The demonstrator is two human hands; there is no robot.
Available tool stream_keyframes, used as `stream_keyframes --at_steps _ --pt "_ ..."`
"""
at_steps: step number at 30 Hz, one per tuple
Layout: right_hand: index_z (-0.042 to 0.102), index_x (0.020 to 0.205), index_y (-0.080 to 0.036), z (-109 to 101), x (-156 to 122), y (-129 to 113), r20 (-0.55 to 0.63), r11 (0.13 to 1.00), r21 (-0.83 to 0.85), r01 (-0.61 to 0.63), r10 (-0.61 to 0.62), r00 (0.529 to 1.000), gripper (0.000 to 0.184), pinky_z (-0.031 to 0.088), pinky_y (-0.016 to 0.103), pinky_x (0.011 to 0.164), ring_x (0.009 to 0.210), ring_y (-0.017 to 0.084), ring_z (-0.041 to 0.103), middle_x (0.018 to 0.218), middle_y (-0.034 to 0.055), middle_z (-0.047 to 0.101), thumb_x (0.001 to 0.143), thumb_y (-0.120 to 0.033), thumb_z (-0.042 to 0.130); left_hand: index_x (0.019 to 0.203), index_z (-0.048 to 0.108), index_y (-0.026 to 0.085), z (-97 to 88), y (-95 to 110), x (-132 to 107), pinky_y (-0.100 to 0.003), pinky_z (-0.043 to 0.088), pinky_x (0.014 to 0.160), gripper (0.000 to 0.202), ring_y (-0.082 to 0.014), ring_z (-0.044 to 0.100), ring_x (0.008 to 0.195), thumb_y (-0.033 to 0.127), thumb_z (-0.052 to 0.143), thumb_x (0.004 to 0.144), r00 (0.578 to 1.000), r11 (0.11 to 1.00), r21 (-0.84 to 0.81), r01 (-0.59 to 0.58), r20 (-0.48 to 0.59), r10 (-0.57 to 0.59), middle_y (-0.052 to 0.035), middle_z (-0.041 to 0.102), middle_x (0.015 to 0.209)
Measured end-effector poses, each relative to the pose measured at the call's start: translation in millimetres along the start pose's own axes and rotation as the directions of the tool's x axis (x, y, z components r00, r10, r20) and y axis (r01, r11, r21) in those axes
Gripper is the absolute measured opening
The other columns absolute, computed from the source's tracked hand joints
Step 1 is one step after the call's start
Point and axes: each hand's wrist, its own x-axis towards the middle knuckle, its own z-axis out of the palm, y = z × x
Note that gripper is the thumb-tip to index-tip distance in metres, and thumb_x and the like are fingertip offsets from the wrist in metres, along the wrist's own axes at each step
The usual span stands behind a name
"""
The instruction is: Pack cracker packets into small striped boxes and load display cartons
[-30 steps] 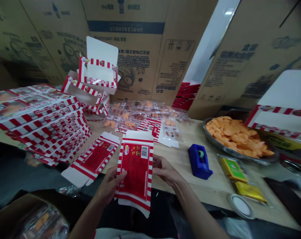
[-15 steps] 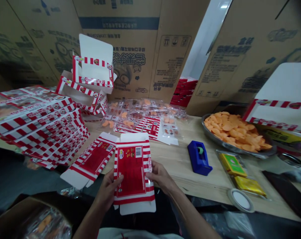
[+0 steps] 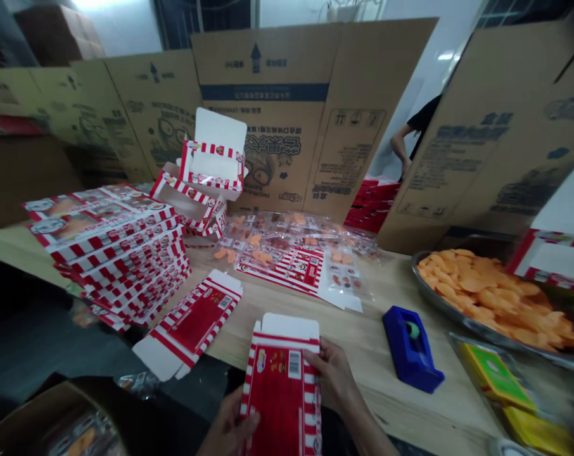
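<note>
A flattened red-and-white striped carton (image 3: 277, 392) is held upright between my two hands at the table's front edge, its barcode side facing me. My left hand (image 3: 232, 421) grips the carton's lower left edge, thumb on its front. On the upper right edge, my right hand (image 3: 334, 373) pinches it with the thumb over the stripes. The carton's lower end is cut off by the picture. Left of it lies another flat carton (image 3: 196, 323), partly overhanging the edge. Beyond, a striped flat carton (image 3: 287, 269) lies partly under clear packets (image 3: 291, 231) with orange pieces.
A tall stack of striped boxes (image 3: 120, 253) stands at left, with opened boxes (image 3: 213, 168) behind. To the right are a blue tape dispenser (image 3: 410, 348), a metal bowl (image 3: 422, 282) of orange pieces and yellow packs (image 3: 498, 380). Large cardboard cartons (image 3: 287, 126) line the back; a person's arm (image 3: 401, 149) shows beyond.
My view has tilted up and turned left, so the table things appear lower and further right. My right hand has slid up the carton's side. A person's arm now shows behind the cartons.
</note>
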Motion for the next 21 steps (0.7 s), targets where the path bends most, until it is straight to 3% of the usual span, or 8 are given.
stream_keyframes --at_steps 3,5,7,9,13,16,18,21 --pt "0.066 0.093 -0.013 3.3 -7.7 15.7 0.078 0.998 -0.031 -0.061 0.063 0.995 0.043 0.056 0.042 0.079 0.080 0.027 0.071 0.089 0.0123 0.074 0.068 -0.044 0.079 0.115 0.067 0.022 4.0 8.0 9.5 -0.045 0.049 0.096 0.060 -0.0316 0.062 0.109 0.053 0.078 0.064 0.996 0.999 0.001 -0.049 -0.076 0.049 -0.0101 0.068 0.116" --pt "0.062 0.107 -0.016 2.1 -11.1 24.1 0.016 0.999 -0.052 -0.002 0.002 1.000 0.054 0.056 0.042 0.084 0.090 0.027 0.070 0.100 0.0123 0.072 0.066 -0.045 0.080 0.126 0.060 0.024 6.5 16.1 18.8 -0.045 0.046 0.101 0.066 -0.0317 0.056 0.119 0.052 0.075 0.069 0.989 0.994 0.034 -0.103 -0.103 0.106 -0.0095 0.063 0.126" --pt "0.054 0.124 -0.022 -4.2 -12.0 30.0 -0.077 0.992 -0.093 0.086 -0.093 0.993 0.072 0.056 0.043 0.085 0.097 0.027 0.068 0.116 0.0116 0.067 0.063 -0.047 0.082 0.133 0.054 0.025 5.3 19.7 27.6 -0.044 0.042 0.106 0.071 -0.0312 0.048 0.128 0.049 0.075 0.070 0.982 0.983 0.062 -0.175 -0.066 0.179 -0.0089 0.055 0.137" --pt "0.050 0.133 -0.025 -14.9 -12.0 35.1 -0.071 0.979 -0.173 0.106 -0.120 0.990 0.077 0.055 0.044 0.088 0.104 0.029 0.066 0.128 0.0123 0.061 0.065 -0.049 0.080 0.136 0.050 0.027 -0.9 16.3 34.5 -0.043 0.038 0.109 0.070 -0.0298 0.038 0.136 0.046 0.074 0.073 0.979 0.976 0.083 -0.202 0.016 0.202 -0.0078 0.046 0.145" --pt "0.065 0.121 -0.021 -37.4 -14.3 46.4 -0.010 0.931 -0.344 0.124 -0.135 0.991 0.058 0.051 0.043 0.095 0.116 0.032 0.058 0.130 0.0117 0.060 0.071 -0.050 0.074 0.138 0.048 0.030 -16.6 -0.5 41.9 -0.044 0.032 0.113 0.067 -0.0291 0.027 0.141 0.041 0.073 0.076 0.973 0.985 0.062 -0.162 0.177 0.149 -0.0053 0.031 0.154" --pt "0.070 0.114 -0.022 -45.3 -16.9 51.4 -0.049 0.911 -0.377 0.166 -0.199 0.979 0.053 0.053 0.041 0.092 0.109 0.032 0.062 0.115 0.0101 0.068 0.072 -0.054 0.071 0.146 0.031 0.035 -18.0 -6.8 42.7 -0.046 0.030 0.113 0.082 -0.0285 0.027 0.142 0.038 0.073 0.076 0.952 0.984 -0.013 -0.179 0.252 0.177 -0.0045 0.025 0.156" --pt "0.072 0.110 -0.023 -47.5 -17.5 50.7 -0.043 0.892 -0.418 0.173 -0.210 0.977 0.051 0.055 0.039 0.089 0.104 0.031 0.064 0.108 0.0096 0.070 0.072 -0.057 0.070 0.147 0.027 0.035 -15.0 -6.9 41.2 -0.047 0.029 0.113 0.086 -0.0291 0.030 0.140 0.037 0.074 0.076 0.943 0.982 -0.024 -0.189 0.275 0.189 -0.0060 0.027 0.155" --pt "0.075 0.102 -0.024 -51.4 -16.3 45.9 0.027 0.828 -0.521 0.206 -0.226 0.974 0.043 0.051 0.039 0.095 0.108 0.031 0.062 0.111 0.0101 0.069 0.073 -0.056 0.069 0.144 0.037 0.031 -13.2 -8.2 37.6 -0.048 0.028 0.113 0.077 -0.0306 0.033 0.138 0.041 0.073 0.076 0.940 0.985 -0.007 -0.175 0.297 0.169 -0.0079 0.036 0.151"
